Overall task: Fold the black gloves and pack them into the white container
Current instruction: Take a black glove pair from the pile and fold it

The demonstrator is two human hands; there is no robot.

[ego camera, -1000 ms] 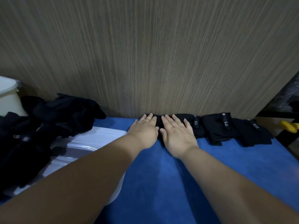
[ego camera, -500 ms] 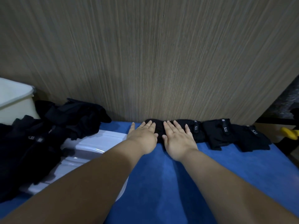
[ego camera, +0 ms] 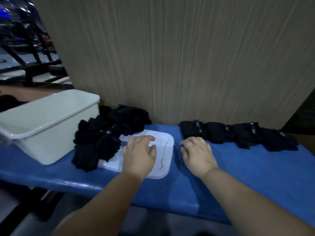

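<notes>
A row of folded black gloves [ego camera: 238, 135] lies along the wood-grain wall on the blue bench [ego camera: 255, 176]. A loose heap of unfolded black gloves [ego camera: 105, 133] sits between the white container [ego camera: 46, 126] and a flat white lid [ego camera: 163, 160], partly covering the lid. My left hand [ego camera: 139, 154] hovers over the lid with fingers loosely curled and holds nothing. My right hand [ego camera: 198, 153] is above the bench just in front of the leftmost folded glove, fingers relaxed, empty.
The container stands open at the bench's left end. The wood-grain wall [ego camera: 187, 65] rises straight behind the bench. Dark metal frames [ego camera: 29, 53] show at far left. The bench's front edge drops to the floor below my forearms.
Both hands lifted off the folded glove by the wall and pulled back toward me; the left hand shifted over the lid. The view swung left and back, revealing the container.
</notes>
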